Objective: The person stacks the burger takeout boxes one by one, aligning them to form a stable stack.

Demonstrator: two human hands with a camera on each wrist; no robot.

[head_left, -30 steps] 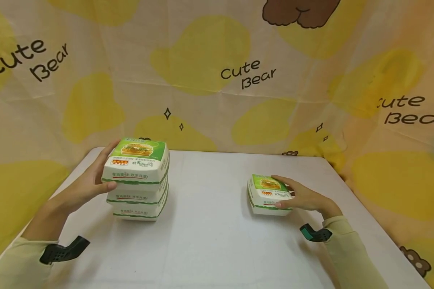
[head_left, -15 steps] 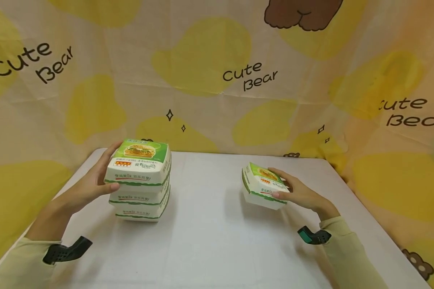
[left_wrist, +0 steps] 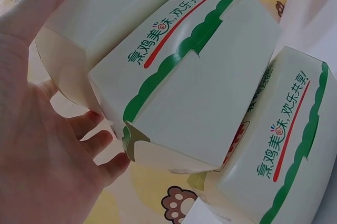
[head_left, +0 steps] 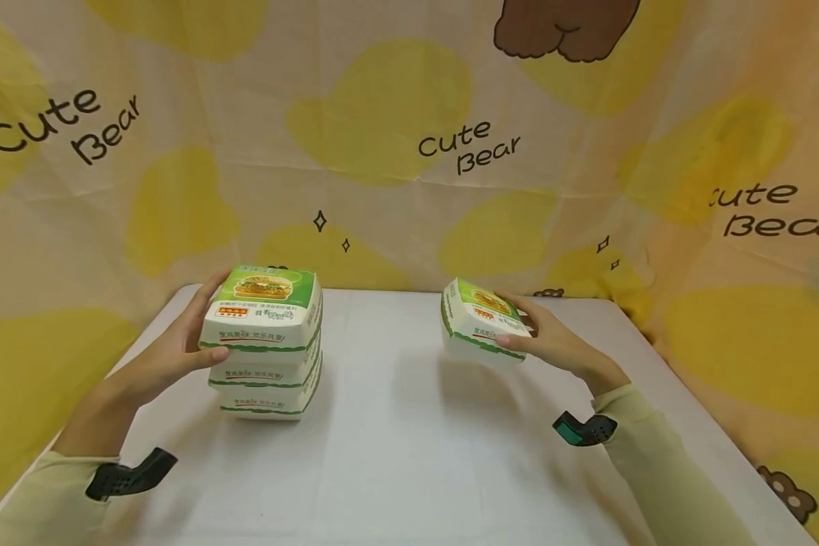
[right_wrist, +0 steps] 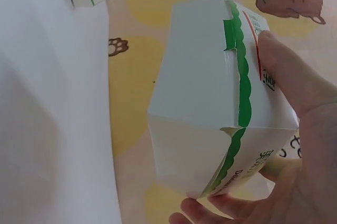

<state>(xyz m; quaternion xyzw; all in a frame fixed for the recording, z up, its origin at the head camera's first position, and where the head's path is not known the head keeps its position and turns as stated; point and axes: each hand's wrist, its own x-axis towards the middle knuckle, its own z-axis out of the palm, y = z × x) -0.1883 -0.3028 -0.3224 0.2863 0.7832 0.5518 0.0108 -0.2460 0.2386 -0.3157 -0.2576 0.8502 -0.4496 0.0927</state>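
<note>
Three green-and-white paper burger boxes form a stack on the left: the top box [head_left: 262,307], the middle box [head_left: 259,374] and the bottom box [head_left: 259,406]. My left hand [head_left: 167,353] holds the stack's left side at the top box, thumb in front and fingers behind. In the left wrist view, its fingers [left_wrist: 100,145] reach along the side of the boxes. On the right, my right hand [head_left: 553,337] grips another burger box [head_left: 487,318], raised above the table and tilted. The right wrist view shows the thumb [right_wrist: 284,66] on its lid and fingers underneath.
Both hands work over a white table [head_left: 382,455]. A yellow patterned cloth [head_left: 382,114] with bears and lettering stands behind and beside it. Black devices are strapped to the left wrist [head_left: 130,474] and right wrist [head_left: 587,430].
My right hand has lifted its burger box off the table and carried it up and leftward, tilting it. The left hand and the stack stay nearly where they were.
</note>
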